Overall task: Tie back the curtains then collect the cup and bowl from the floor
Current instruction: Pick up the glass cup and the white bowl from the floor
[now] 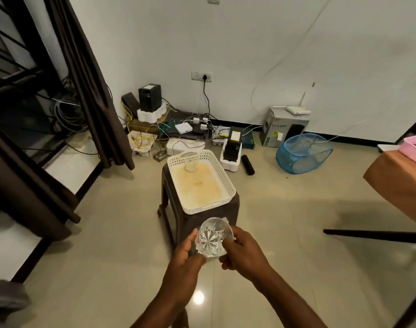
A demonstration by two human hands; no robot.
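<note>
A clear cut-glass bowl (214,236) is held between both hands above the floor, just in front of the brown stool (202,216). My left hand (187,256) grips its left rim and my right hand (242,252) grips its right side. A white perforated basket (226,181) rests on the stool, and a clear glass cup (191,166) stands at its far end. Dark brown curtains (91,91) hang gathered at the upper left, and another dark bundle (29,185) hangs at the left edge.
Electronics, speakers and tangled cables (178,129) line the wall behind the stool. A blue mesh basket (304,152) lies on its side at the right, near a cardboard box (285,129). A brown table corner (398,185) juts in from the right.
</note>
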